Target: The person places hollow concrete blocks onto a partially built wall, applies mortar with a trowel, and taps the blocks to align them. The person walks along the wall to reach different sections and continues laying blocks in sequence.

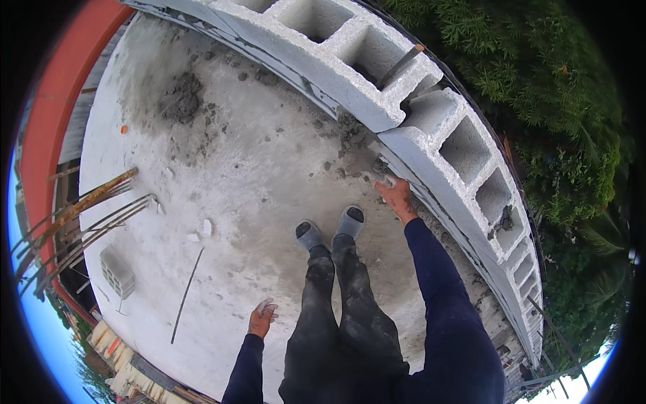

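My right hand (397, 198) reaches out beside the foot of a grey block wall, its fingers wrapped round what looks like a trowel (362, 161). The handle is hidden in the hand, and the grey blade is hard to tell from the mortar around it. A lump of wet mortar (350, 129) sits just beyond the blade, against the wall's base near a joint between two blocks. My left hand (262, 316) hangs low at my left side, its dusty fingers loosely curled and apart, with nothing visible in it. The hollow concrete blocks (420, 153) form a row along my right.
A mortar heap (182, 97) lies at the far left on the concrete floor (256, 168). Rusty rebar (101, 195) juts in from the left, near a loose block (117, 272) and a thin rod (187, 295). An upright bar (402, 66) stands in a block cavity. Foliage (552, 101) grows beyond the wall.
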The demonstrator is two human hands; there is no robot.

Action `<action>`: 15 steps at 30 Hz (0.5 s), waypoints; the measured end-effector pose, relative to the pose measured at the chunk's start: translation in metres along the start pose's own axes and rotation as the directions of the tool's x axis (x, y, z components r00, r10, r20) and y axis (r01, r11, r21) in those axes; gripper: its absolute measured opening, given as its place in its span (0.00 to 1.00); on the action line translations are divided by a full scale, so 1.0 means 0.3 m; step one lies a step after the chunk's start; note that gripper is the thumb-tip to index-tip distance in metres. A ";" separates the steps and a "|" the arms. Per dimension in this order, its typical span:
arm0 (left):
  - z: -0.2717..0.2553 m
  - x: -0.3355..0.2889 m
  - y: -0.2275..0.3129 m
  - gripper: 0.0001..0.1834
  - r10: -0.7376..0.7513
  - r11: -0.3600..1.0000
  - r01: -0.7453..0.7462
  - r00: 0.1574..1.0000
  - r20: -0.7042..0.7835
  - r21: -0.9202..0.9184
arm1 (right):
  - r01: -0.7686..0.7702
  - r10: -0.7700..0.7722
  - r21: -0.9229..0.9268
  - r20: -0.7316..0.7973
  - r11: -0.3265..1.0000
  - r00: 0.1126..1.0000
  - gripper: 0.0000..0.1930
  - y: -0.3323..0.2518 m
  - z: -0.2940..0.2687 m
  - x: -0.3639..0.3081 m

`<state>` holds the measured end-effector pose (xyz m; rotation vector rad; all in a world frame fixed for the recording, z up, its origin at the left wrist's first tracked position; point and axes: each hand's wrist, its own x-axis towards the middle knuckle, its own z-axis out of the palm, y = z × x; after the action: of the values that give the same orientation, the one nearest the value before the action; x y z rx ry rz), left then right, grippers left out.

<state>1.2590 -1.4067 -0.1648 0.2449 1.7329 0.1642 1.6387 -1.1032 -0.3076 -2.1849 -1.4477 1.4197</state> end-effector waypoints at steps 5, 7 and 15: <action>-0.007 -0.007 0.119 0.24 0.131 0.990 -0.132 0.991 0.029 0.044 | -0.093 0.056 -0.260 -0.146 0.961 0.988 0.31 0.061 -0.198 -0.304; -0.016 0.003 0.126 0.23 0.118 0.992 -0.119 0.993 0.029 0.039 | -0.104 0.040 -0.408 -0.164 0.907 0.986 0.29 0.039 -0.288 -0.434; -0.097 0.103 0.143 0.20 0.191 0.968 -0.184 0.981 -0.027 0.169 | -0.031 0.043 -0.307 0.033 0.951 0.999 0.26 -0.480 -0.604 -0.828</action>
<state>1.2283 -1.3564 -0.1786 0.5321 1.7666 0.1640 1.6675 -1.1612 0.0258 -2.3849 -1.7548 1.3320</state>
